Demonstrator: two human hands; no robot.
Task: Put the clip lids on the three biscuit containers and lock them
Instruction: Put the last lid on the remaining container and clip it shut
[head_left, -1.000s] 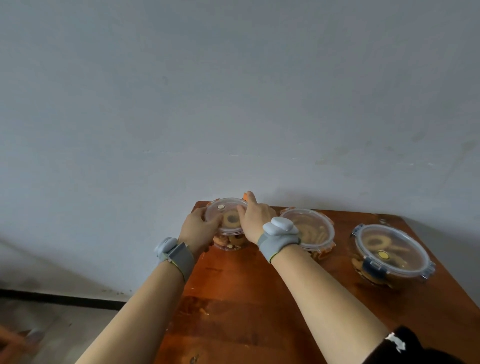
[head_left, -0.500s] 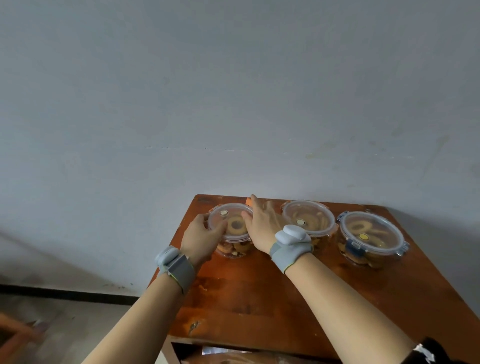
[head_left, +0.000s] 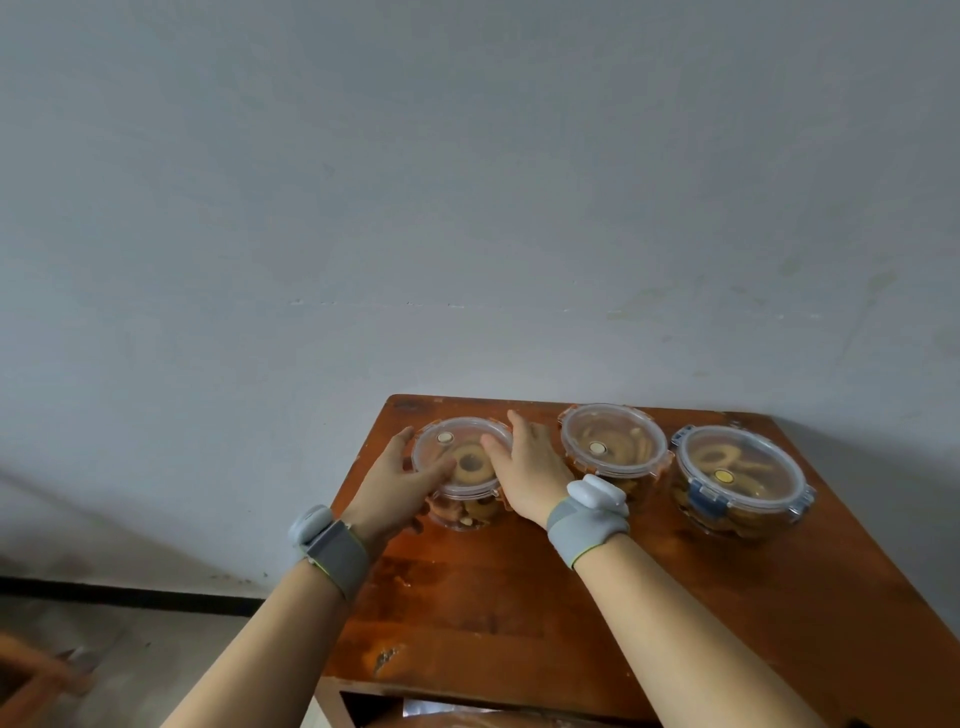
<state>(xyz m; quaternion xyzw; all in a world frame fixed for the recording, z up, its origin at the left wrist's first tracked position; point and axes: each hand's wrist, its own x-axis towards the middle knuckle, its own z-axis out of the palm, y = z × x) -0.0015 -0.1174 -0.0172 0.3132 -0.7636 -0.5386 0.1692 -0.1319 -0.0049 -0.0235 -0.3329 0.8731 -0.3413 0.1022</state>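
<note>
Both hands grip the leftmost container (head_left: 465, 506) at the bench (head_left: 493, 613) left-rear. Left hand (head_left: 397, 486) cups its left side, fingers curled onto the lid (head_left: 462, 457); right hand (head_left: 530, 467) is pressed against its right side, thumb on the lid. Middle container (head_left: 615, 449) and right container (head_left: 740, 480), lids on, stand in a row beside it. Wall (head_left: 467, 208) behind.

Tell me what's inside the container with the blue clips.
Through the clear lid of the blue-clip container ring-shaped biscuits show, stacked down the glass side. A yellow disc on the lid hides the middle; the bottom layer is unclear.
</note>
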